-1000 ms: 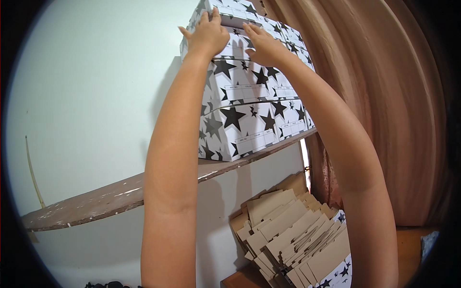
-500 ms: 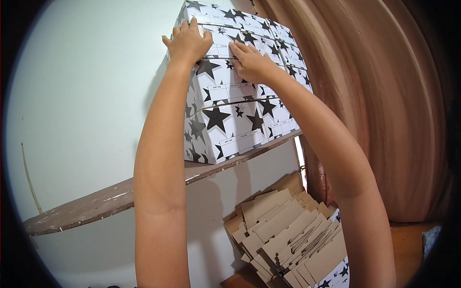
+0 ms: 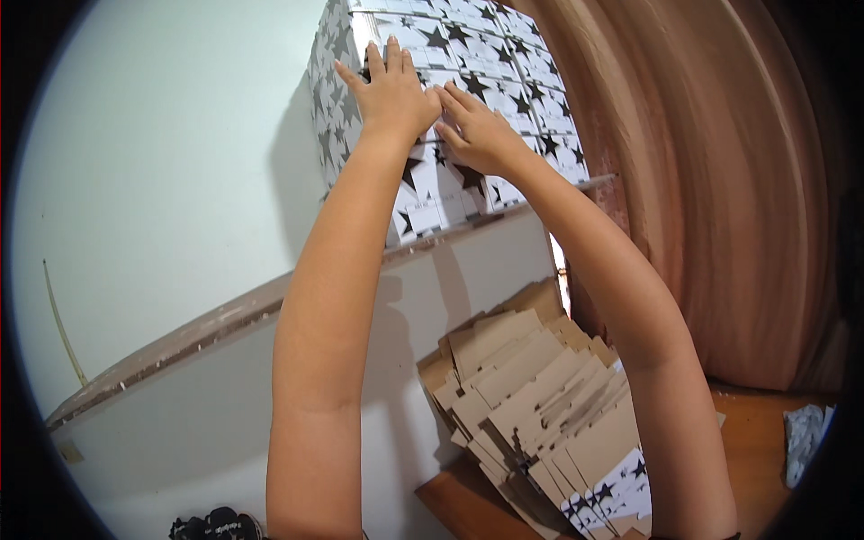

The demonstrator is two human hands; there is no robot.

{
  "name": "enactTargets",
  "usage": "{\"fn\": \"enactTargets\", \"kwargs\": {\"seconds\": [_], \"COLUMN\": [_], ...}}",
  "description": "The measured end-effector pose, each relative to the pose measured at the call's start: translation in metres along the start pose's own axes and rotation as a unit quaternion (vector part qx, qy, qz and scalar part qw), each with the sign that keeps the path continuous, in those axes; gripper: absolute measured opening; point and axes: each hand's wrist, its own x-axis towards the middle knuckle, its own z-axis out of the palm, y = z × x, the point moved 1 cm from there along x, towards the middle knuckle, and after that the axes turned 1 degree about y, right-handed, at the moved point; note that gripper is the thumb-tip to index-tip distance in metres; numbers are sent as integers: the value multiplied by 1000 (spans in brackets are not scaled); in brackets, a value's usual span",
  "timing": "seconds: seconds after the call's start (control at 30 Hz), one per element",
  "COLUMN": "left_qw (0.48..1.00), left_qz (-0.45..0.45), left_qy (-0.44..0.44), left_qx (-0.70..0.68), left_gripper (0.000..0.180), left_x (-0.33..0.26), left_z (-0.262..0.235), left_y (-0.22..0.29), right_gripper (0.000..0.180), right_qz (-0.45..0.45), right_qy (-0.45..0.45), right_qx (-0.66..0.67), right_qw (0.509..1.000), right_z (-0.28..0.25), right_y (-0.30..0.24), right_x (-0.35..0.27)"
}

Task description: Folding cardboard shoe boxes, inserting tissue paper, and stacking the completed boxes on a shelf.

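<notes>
Pressing flat, fingers spread and clasping nothing, left hand [image 3: 391, 94] and right hand [image 3: 477, 135] (two) touch one stack of star-printed boxes [image 3: 504, 67].

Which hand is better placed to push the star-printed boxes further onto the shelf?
Probably the left hand: its palm lies flat and spread on the star-printed boxes. The right hand touches lower, angled, mostly with its fingers.
</notes>
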Motion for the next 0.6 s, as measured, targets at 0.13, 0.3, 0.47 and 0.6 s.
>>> {"fn": "enactTargets", "kwargs": {"seconds": [0.13,0.3,0.47,0.6], "left_qw": [997,994,979,952], "left_qz": [26,72,139,80], "left_qy": [-66,-46,-2,-94], "left_qx": [-12,-75,-148,-279], "left_gripper": [64,56,50,52], "left_x": [-43,-122,-217,-304], "left_z": [-27,-44,-73,-87], "left_y": [16,49,96,128], "right_gripper": [52,47,47,42], "right_qz": [17,44,20,37], "right_qy": [-64,-70,-25,-90], "right_qx": [45,20,-10,-29], "right_qw": [997,996,999,995], "right_z": [-5,-10,-14,-35], "right_y": [-3,-15,-16,-20], "right_x": [-48,-125,-228,-325]}}
